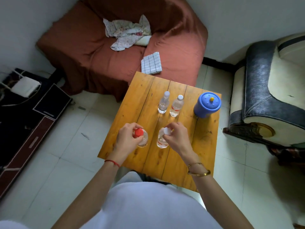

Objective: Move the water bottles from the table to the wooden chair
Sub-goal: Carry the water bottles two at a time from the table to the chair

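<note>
Nearest, the red-capped bottle (141,137) was gripped at its neck by the left hand (127,138); just right, the white-capped bottle (162,138) by the right hand (176,138). Both stood upright on the tabletop (145,96), two more bottles (170,104) farther off, untouched.

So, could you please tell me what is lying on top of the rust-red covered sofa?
A crumpled floral cloth and a folded white checked cloth lie on the sofa; anything beneath them is hidden.
</note>
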`<state>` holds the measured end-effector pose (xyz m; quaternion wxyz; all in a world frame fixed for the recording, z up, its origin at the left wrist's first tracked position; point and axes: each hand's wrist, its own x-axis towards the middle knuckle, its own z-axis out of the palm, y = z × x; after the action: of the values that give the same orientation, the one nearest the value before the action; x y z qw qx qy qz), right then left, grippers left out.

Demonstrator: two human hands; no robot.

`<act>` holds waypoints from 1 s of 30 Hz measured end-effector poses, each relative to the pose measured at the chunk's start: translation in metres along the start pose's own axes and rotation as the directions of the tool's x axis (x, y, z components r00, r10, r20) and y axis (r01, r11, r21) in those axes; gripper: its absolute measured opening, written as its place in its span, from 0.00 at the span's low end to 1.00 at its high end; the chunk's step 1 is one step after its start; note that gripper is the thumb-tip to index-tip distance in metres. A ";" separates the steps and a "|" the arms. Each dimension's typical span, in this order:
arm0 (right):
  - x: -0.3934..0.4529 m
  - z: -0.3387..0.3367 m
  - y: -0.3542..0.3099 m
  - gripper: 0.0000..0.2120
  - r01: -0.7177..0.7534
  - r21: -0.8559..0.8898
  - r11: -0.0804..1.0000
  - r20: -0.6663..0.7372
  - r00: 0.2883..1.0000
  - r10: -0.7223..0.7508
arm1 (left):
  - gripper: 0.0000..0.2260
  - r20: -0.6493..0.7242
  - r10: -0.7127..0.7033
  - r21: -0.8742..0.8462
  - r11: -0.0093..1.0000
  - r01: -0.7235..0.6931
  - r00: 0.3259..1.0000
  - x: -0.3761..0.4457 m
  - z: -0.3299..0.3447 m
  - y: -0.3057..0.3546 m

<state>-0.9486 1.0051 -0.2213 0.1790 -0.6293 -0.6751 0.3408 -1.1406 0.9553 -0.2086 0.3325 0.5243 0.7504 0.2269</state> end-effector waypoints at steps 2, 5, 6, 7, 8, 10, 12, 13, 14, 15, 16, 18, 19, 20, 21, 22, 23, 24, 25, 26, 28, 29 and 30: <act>-0.012 0.003 -0.007 0.13 0.049 0.006 0.999 0.026 0.998 -0.049 | 0.16 -0.041 -0.025 -0.013 1.000 0.024 0.999 -0.019 -0.009 -0.004; -0.027 0.010 -0.019 0.12 0.121 -0.007 0.993 0.068 0.990 -0.120 | 0.15 -0.117 -0.062 -0.054 0.997 0.056 0.991 -0.047 -0.022 -0.015; -0.032 0.013 -0.024 0.12 0.143 -0.008 0.990 0.082 0.986 -0.142 | 0.14 -0.143 -0.073 -0.074 0.995 0.063 0.987 -0.058 -0.026 -0.019; -0.037 0.016 -0.030 0.12 0.167 -0.010 0.986 0.096 0.982 -0.165 | 0.14 -0.168 -0.086 -0.093 0.993 0.071 0.982 -0.068 -0.031 -0.023; -0.041 0.019 -0.036 0.12 0.196 -0.013 0.980 0.109 0.975 -0.194 | 0.14 -0.191 -0.101 -0.111 0.991 0.081 0.976 -0.078 -0.035 -0.027; -0.049 0.027 -0.051 0.13 0.244 -0.023 0.970 0.147 0.960 -0.238 | 0.15 -0.232 -0.144 -0.143 0.983 0.112 0.962 -0.100 -0.044 -0.035; -0.059 0.036 -0.068 0.14 0.287 -0.040 0.957 0.200 0.941 -0.274 | 0.16 -0.274 -0.185 -0.171 0.975 0.142 0.944 -0.121 -0.054 -0.046; -0.063 0.042 -0.076 0.14 0.313 -0.049 0.948 0.226 0.929 -0.295 | 0.16 -0.297 -0.207 -0.183 0.971 0.157 0.932 -0.132 -0.059 -0.052; -0.067 0.045 -0.082 0.14 0.329 -0.053 0.943 0.243 0.920 -0.307 | 0.15 -0.315 -0.220 -0.191 0.968 0.166 0.923 -0.140 -0.062 -0.058; -0.072 0.054 -0.092 0.15 0.365 -0.053 0.929 0.276 0.900 -0.338 | 0.15 -0.347 -0.251 -0.213 0.959 0.185 0.904 -0.154 -0.068 -0.066; -0.077 0.063 -0.100 0.15 0.397 -0.052 0.916 0.307 0.880 -0.364 | 0.14 -0.381 -0.273 -0.233 0.953 0.194 0.883 -0.167 -0.074 -0.073; -0.086 0.076 -0.115 0.15 0.435 -0.047 0.899 0.339 0.854 -0.395 | 0.12 -0.432 -0.302 -0.251 0.945 0.208 0.850 -0.186 -0.082 -0.084; -0.095 0.088 -0.127 0.15 0.469 -0.041 0.882 0.367 0.828 -0.423 | 0.12 -0.464 -0.332 -0.268 0.936 0.226 0.821 -0.201 -0.089 -0.094; -0.104 0.099 -0.138 0.15 0.499 -0.038 0.866 0.394 0.804 -0.445 | 0.12 -0.489 -0.357 -0.280 0.928 0.245 0.796 -0.216 -0.095 -0.104; -0.114 0.111 -0.150 0.15 0.525 -0.036 0.850 0.418 0.781 -0.464 | 0.12 -0.511 -0.381 -0.293 0.920 0.261 0.770 -0.230 -0.101 -0.114; -0.127 0.125 -0.163 0.15 0.557 -0.034 0.830 0.440 0.754 -0.488 | 0.12 -0.533 -0.407 -0.308 0.910 0.278 0.741 -0.248 -0.109 -0.128; -0.136 0.136 -0.172 0.14 0.576 -0.033 0.816 0.451 0.737 -0.502 | 0.13 -0.548 -0.422 -0.319 0.904 0.286 0.722 -0.261 -0.114 -0.137; -0.144 0.145 -0.181 0.14 0.591 -0.028 0.806 0.460 0.724 -0.515 | 0.13 -0.555 -0.434 -0.329 0.898 0.293 0.710 -0.273 -0.118 -0.146; -0.157 0.161 -0.191 0.14 0.608 -0.017 0.794 0.480 0.702 -0.527 | 0.13 -0.564 -0.456 -0.344 0.887 0.307 0.688 -0.291 -0.125 -0.157; -0.170 0.176 -0.201 0.14 0.622 -0.007 0.783 0.503 0.679 -0.534 | 0.12 -0.573 -0.478 -0.357 0.877 0.323 0.666 -0.308 -0.132 -0.169; -0.198 0.205 -0.222 0.14 0.634 0.016 0.773 0.547 0.642 -0.538 | 0.12 -0.594 -0.509 -0.377 0.860 0.344 0.622 -0.342 -0.146 -0.192; -0.213 0.220 -0.232 0.13 0.643 0.029 0.765 0.565 0.621 -0.543 | 0.12 -0.605 -0.524 -0.386 0.852 0.354 0.600 -0.359 -0.153 -0.204; -0.228 0.234 -0.243 0.13 0.656 0.041 0.754 0.579 0.599 -0.553 | 0.12 -0.611 -0.538 -0.392 0.843 0.368 0.581 -0.376 -0.159 -0.216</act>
<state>-1.2498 0.7349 -0.1772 0.0227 -0.2470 -0.8967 0.3665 -1.3094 0.5293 -0.1520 0.1259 0.1466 0.8970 0.3975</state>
